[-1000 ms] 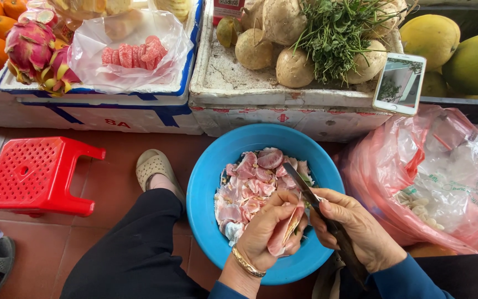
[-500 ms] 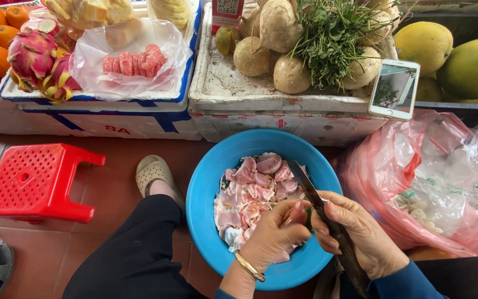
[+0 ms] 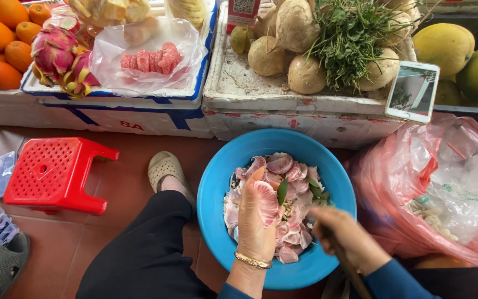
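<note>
A blue plastic basin (image 3: 220, 182) rests on my lap and holds several pink pomelo pieces and peelings (image 3: 287, 170). My left hand (image 3: 254, 227), with a gold bracelet on the wrist, is raised over the basin and grips one peeled pink pomelo segment (image 3: 265, 200). My right hand (image 3: 349, 239) hovers over the basin's right side, closed around a dark knife handle (image 3: 347, 267); the blade is hidden behind the segment.
Two white foam boxes (image 3: 283, 119) of fruit, roots and herbs stand ahead, with a white phone (image 3: 412, 91) on one edge. At right bulges a pink plastic bag (image 3: 416, 177). A red stool (image 3: 53, 174) and a sandalled foot (image 3: 166, 170) are on the tiled floor.
My left hand lifted a pomelo segment up out of the basin and turned it upright. The right hand with the knife drew back toward me.
</note>
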